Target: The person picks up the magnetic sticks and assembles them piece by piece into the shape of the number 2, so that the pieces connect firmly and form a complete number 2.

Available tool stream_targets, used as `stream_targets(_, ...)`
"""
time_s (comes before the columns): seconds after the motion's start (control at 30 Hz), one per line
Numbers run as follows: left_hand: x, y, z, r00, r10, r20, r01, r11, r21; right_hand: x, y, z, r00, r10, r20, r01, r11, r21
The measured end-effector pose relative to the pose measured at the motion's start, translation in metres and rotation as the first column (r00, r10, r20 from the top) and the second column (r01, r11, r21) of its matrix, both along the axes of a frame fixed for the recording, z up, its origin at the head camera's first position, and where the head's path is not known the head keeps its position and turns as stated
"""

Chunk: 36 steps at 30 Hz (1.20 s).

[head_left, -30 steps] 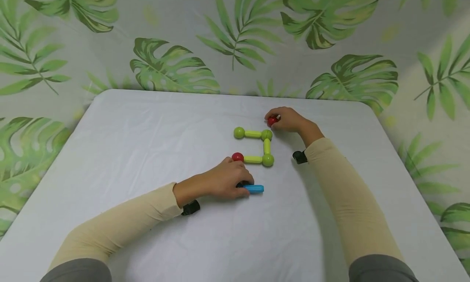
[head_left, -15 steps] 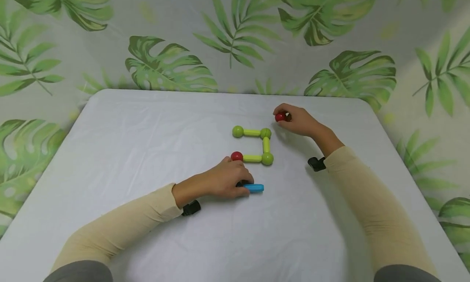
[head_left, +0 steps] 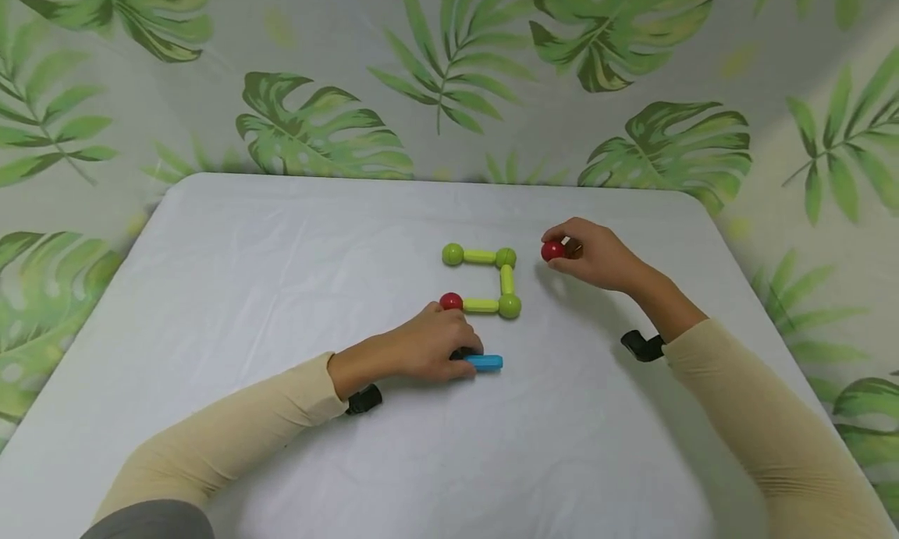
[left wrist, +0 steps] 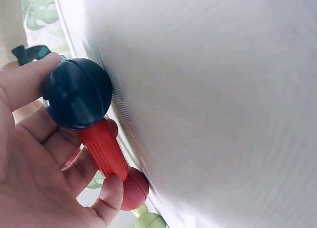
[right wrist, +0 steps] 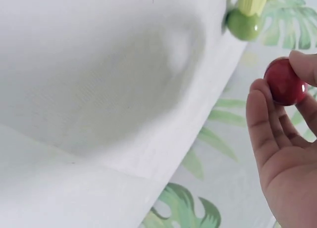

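Note:
My left hand [head_left: 428, 345] rests low over the table and grips a dark blue ball [left wrist: 79, 94]. A light blue rod [head_left: 485, 363] sticks out to its right, and a ribbed red rod [left wrist: 105, 149] runs from the ball to a red ball [left wrist: 134, 188] under my fingers. That red ball adjoins a figure of yellow-green rods [head_left: 507, 280] and green balls [head_left: 509, 306], its left side hidden partly by my hand. Right of the figure, my right hand [head_left: 597, 254] pinches a loose red ball [right wrist: 285, 82] between thumb and fingertips, raised off the table.
A white cloth covers the table [head_left: 281, 242], whose back edge meets a leaf-print curtain [head_left: 323, 129]. A black wrist camera [head_left: 642, 345] hangs under the right wrist, another [head_left: 365, 398] under the left.
My right hand has drawn away from the figure's far corner, to the right and then slightly nearer, carrying the red ball. My left hand and the figure have stayed in place.

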<state>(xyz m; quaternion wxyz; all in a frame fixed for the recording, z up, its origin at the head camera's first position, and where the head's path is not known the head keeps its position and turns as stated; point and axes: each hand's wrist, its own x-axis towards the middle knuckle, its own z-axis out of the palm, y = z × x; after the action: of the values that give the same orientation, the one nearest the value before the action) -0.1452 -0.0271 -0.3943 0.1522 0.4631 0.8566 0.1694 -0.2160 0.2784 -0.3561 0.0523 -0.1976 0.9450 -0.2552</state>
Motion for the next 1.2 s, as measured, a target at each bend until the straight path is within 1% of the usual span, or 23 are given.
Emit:
stream_targets(0.1, -0.001, 0.001, 0.002, 1.000, -0.001, -0.004, 0.001, 1.000, -0.004, 0.017, 0.002, 0.005, 0.999, 0.005, -0.050, -0.006, 1.000, -0.015)
stream_targets(0.2, 0.000, 0.002, 0.003, 1.000, -0.006, 0.002, 0.006, 1.000, -0.004, 0.033, 0.007, 0.007, 0.995, -0.012, -0.098, 0.009, 0.999, -0.035)
stream_targets(0.3, 0.001, 0.002, 0.003, 1.000, -0.001, 0.009, 0.001, 1.000, -0.009, 0.044, 0.011, 0.005, 0.991, -0.008, -0.134, 0.001, 0.999, -0.048)
stream_targets(0.4, 0.002, 0.002, 0.004, 1.000, 0.007, 0.012, -0.007, 1.000, -0.006, 0.051, 0.014, 0.003, 0.989, -0.002, -0.146, -0.008, 0.997, -0.071)
stream_targets(0.5, 0.002, 0.002, 0.004, 1.000, 0.009, 0.017, -0.009, 1.000, -0.002, 0.059, 0.016, 0.001, 0.991, 0.005, -0.132, -0.018, 0.995, -0.097)
stream_targets(0.77, 0.003, 0.001, 0.006, 1.000, 0.005, 0.008, -0.005, 1.000, -0.003, 0.079, 0.018, -0.006, 0.995, 0.005, -0.101, -0.015, 0.994, -0.105)
stream_targets(0.97, 0.003, 0.001, 0.005, 1.000, 0.003, 0.006, -0.003, 1.000, 0.003, 0.091, 0.013, -0.014, 0.994, 0.066, -0.086, -0.076, 0.990, -0.118)
stream_targets(1.07, 0.001, 0.002, 0.004, 1.000, 0.002, 0.001, -0.002, 1.000, 0.003, 0.097, 0.009, -0.017, 0.994, 0.098, -0.056, -0.105, 0.987, -0.124)
stream_targets(1.2, -0.001, 0.003, 0.003, 1.000, 0.008, -0.018, -0.008, 1.000, 0.002, 0.099, 0.004, -0.020, 0.990, 0.136, -0.021, -0.138, 0.982, -0.130)
